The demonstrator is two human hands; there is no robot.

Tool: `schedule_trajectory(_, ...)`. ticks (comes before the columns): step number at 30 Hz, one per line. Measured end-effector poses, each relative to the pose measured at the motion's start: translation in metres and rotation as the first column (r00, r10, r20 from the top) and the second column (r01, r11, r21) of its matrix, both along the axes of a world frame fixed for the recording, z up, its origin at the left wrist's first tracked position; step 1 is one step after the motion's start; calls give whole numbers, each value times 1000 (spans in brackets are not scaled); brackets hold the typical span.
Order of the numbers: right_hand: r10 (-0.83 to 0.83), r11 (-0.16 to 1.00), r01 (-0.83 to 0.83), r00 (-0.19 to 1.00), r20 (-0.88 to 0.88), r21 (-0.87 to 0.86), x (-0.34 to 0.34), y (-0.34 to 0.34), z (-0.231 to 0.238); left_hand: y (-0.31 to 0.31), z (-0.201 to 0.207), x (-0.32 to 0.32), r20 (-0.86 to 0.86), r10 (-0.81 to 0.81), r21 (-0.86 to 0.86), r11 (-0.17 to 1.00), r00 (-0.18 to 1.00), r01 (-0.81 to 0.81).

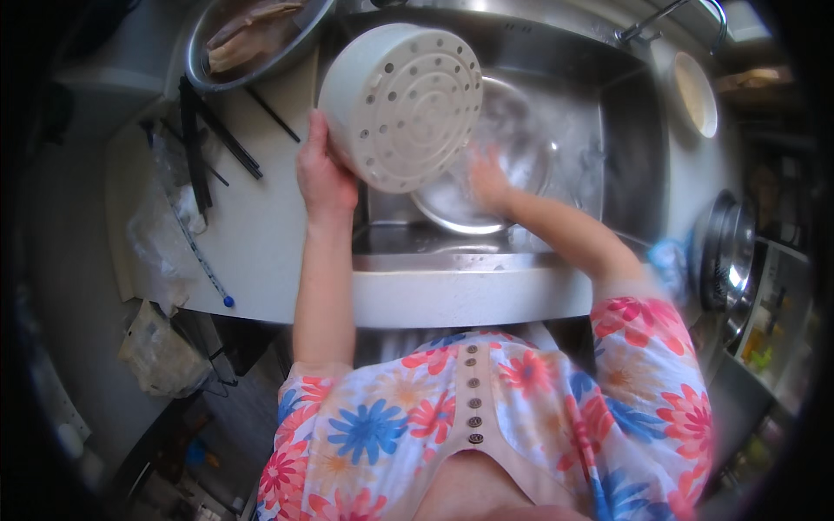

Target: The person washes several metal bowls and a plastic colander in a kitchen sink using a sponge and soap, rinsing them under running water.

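My left hand (327,174) is closed on the lower left rim of a white steamer basket (408,108), a deep round one with holes through its base. It is tilted over the left part of the sink (569,122), its ringed, perforated base facing me. Below and to the right, a shiny metal basin (469,227) lies in the sink, partly hidden by the basket. My right hand (488,181) is over this basin, just right of the basket's lower edge. Motion smears its fingers, so whether they hold anything does not show.
A metal bowl with pale pieces of food (252,39) stands back left. Black sticks (208,143) and a clear plastic bag (161,234) lie on the left counter. The faucet (638,33) is at the back right, near a pale oval bowl (692,94). Metal pans (728,252) stand far right.
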State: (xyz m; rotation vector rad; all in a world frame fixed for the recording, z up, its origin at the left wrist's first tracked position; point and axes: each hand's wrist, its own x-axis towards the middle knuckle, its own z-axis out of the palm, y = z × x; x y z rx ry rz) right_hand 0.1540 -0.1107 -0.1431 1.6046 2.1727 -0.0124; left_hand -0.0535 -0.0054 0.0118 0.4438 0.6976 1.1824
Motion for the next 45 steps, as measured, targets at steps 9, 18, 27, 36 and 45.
schedule_trajectory(9, -388, 543, 577, -472, -791, -610, 40, 51, 132, -20, -22, 37, -473, -5, 114, 991, 881, 67)
schedule_trajectory(18, -332, 798, 591, 590, -736, 114, 28, 84, 140, -34, -21, 76, -846, 26, 177, 956, 533, 235)
schedule_trajectory(27, -521, 847, 505, 726, -449, -166, 11, 9, 12, 4, -31, 19, 93, -6, -192, 981, 996, 24)
schedule_trajectory(36, -499, 609, 672, -89, -862, -422, 55, 40, 98, 2, -37, 15, 158, 16, -295, 955, 987, 32)
schedule_trajectory(45, -463, 508, 856, 367, -807, 98, 2, 31, 96, 10, -10, 16, -25, -228, -156, 963, 973, 222)
